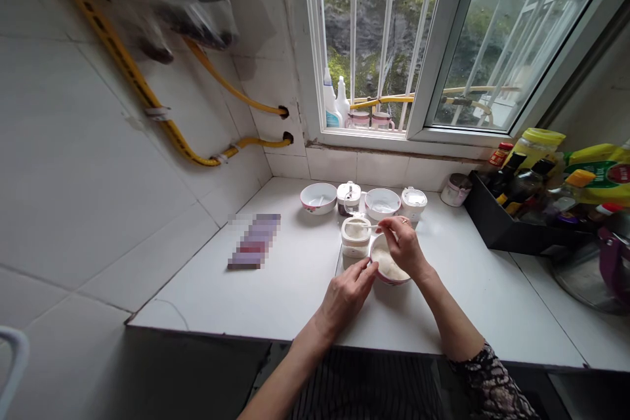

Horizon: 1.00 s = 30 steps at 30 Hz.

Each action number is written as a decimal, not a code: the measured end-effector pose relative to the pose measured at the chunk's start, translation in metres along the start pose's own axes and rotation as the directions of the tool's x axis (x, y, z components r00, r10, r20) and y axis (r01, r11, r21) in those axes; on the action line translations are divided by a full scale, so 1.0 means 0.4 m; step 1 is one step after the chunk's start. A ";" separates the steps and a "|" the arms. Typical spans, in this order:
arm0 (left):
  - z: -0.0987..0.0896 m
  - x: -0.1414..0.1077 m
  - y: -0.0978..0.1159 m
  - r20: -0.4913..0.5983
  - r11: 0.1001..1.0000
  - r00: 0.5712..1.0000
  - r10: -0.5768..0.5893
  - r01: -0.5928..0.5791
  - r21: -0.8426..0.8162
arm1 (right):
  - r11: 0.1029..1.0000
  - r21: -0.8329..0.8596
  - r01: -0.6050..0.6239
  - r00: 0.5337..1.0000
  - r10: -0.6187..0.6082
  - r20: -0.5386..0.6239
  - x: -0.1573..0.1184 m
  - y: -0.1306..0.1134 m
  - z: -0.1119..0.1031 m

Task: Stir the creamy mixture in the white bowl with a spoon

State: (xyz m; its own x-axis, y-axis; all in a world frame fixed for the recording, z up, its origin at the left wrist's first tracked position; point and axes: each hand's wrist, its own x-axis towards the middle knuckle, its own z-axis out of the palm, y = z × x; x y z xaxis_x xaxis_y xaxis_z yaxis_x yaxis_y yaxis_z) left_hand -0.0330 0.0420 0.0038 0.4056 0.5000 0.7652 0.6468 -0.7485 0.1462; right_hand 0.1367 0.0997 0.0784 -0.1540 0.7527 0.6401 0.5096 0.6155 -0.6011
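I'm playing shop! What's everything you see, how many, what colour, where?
Counter: 1, white, middle
Front bowl: 1, pinkish-white, nearest
Back bowls: 2, white, counter's back
Jars: 3, whitish, beside bowls
Utensil: 1, pale, over front jar
Blurred item: 1, purplish, counter's left
Tray: 1, black, counter's right
Bottles: several, mixed, in tray
Big jar: 1, yellow, by tray
Bag: 1, yellow-green, by tray
Canister: 1, pinkish, left of tray
Pot: 1, silvery, far right
Window: 1, whitish, back
Spray bottles: 2, white, at window
Cups: 2, pinkish, at window
Pipes: 2, yellow, left side
Hanging bags: count unclear, see-through, upper left
Left hand: 1, bare, touching front bowl
Right hand: 1, bare, holding utensil
Sleeve: 1, dark, right arm
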 end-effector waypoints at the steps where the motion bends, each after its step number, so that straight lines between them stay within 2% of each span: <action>1: 0.000 0.000 0.000 -0.002 1.000 1.000 0.000 0.000 -0.002 | 0.995 -0.056 0.077 0.996 -0.074 0.041 -0.001 0.001 0.001; 3: 0.000 0.000 -0.001 -0.005 1.000 1.000 0.002 -0.002 -0.005 | 0.984 -0.091 0.153 0.985 -0.145 0.088 -0.002 0.002 0.000; 5: -0.001 0.000 -0.001 -0.003 1.000 1.000 0.001 -0.001 -0.008 | 0.993 -0.055 0.107 0.993 -0.104 0.049 0.000 0.000 -0.005; 8: -0.004 0.000 -0.001 0.006 1.000 1.000 -0.006 0.006 -0.013 | 0.981 0.139 -0.132 0.988 0.142 -0.058 0.004 0.000 -0.026; 10: -0.006 0.000 -0.001 0.010 1.000 1.000 -0.006 0.006 -0.018 | 0.921 0.272 -0.277 0.948 0.309 -0.080 0.007 0.007 -0.049; 12: -0.007 0.001 -0.001 0.014 1.000 1.000 -0.008 0.008 -0.025 | 0.875 0.328 -0.357 0.914 0.399 -0.071 0.008 0.020 -0.072; 16: -0.009 0.003 0.000 0.007 0.999 1.000 -0.006 0.006 -0.038 | 0.875 0.254 -0.412 0.906 0.424 0.011 0.006 0.046 -0.099; 20: -0.009 0.001 0.000 0.013 0.999 1.000 -0.003 0.003 -0.034 | 0.929 0.052 -0.367 0.930 0.365 0.050 0.001 0.040 -0.086; 22: -0.009 0.001 -0.001 0.018 1.000 1.000 -0.003 0.004 -0.028 | 0.931 0.022 -0.364 0.929 0.361 0.085 -0.001 0.031 -0.074; 25: -0.011 0.001 -0.002 0.013 1.000 1.000 0.004 -0.004 -0.027 | 0.903 0.076 -0.422 0.904 0.413 0.113 -0.001 0.029 -0.063; 30: -0.015 0.003 -0.001 0.004 0.999 1.000 0.012 -0.012 -0.030 | 0.780 0.295 -0.552 0.831 0.546 0.110 0.004 0.057 -0.071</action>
State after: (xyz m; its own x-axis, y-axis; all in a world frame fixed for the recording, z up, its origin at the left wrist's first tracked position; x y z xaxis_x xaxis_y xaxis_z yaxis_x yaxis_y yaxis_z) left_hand -0.0367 0.0402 0.0084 0.4163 0.4926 0.7643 0.6225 -0.7671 0.1553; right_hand 0.1721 0.1082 0.0794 0.0570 0.9869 0.1510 0.2329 0.1339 -0.9632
